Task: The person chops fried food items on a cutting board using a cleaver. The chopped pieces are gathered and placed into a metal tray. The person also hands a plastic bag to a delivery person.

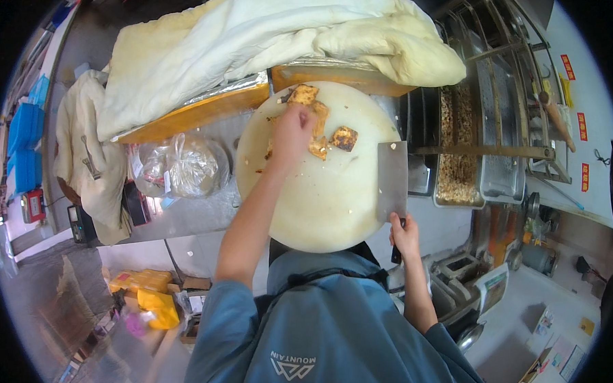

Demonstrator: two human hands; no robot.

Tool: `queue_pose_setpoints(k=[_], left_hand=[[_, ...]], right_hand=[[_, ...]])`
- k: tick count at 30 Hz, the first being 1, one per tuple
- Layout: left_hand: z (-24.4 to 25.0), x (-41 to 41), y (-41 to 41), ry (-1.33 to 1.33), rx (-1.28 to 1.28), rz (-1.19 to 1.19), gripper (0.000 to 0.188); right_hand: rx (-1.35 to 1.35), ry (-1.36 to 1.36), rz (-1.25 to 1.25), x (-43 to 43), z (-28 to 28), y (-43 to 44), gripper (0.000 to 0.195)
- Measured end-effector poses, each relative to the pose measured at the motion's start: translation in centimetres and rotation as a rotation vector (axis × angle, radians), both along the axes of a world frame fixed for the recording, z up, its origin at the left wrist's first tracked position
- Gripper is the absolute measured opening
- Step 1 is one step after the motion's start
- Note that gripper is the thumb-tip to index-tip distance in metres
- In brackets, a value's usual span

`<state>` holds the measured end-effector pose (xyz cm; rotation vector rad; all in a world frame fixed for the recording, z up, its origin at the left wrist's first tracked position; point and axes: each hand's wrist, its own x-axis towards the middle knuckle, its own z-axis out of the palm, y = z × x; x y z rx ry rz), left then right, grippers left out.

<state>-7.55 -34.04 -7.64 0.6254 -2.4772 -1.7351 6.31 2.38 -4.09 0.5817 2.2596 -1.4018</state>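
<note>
A round, pale cutting board point(322, 206) is in front of me. Toward its far side lie several browned pieces of what looks like cut flatbread, with crumbs around them. My left hand point(294, 130) reaches over this group, fingers pointing down and partly hidden, so its grip on any piece is unclear. Just right of it, one square browned piece point(344, 139) lies apart. My right hand point(406, 236) grips the dark handle of a cleaver point(393, 180). The broad blade lies over the board's right edge, tip pointing away from me, with small crumbs on it.
Behind the board, a thick white quilt point(279, 33) covers boxes with orange-brown sides point(216, 110). Tied plastic bags point(192, 163) sit to the left. On the right, a long metal tray point(459, 185) holds browned crumbs, beside another metal tray point(503, 178) and a metal rack point(489, 150).
</note>
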Motion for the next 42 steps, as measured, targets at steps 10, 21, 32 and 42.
queue_pose_setpoints(k=[10, 21, 32, 42], left_hand=[[0.1, -6.5, -3.5, -0.054, -0.593, -0.156, 0.042], [0.4, 5.0, 2.6, 0.012, 0.302, -0.079, 0.039], [-0.7, 17.5, 11.3, 0.312, -0.712, -0.287, 0.045], [1.7, 15.1, 14.9, -0.116, -0.758, -0.011, 0.029]], right_hand=[[0.029, -0.023, 0.008, 0.5, 0.6, -1.1, 0.019], [0.016, 0.001, 0.151, 0.0, 0.1, 2.0, 0.021], [0.176, 0.210, 0.581, -0.5, 2.6, 5.0, 0.025], [0.148, 0.368, 0.728, -0.1, 1.2, 5.9, 0.023]])
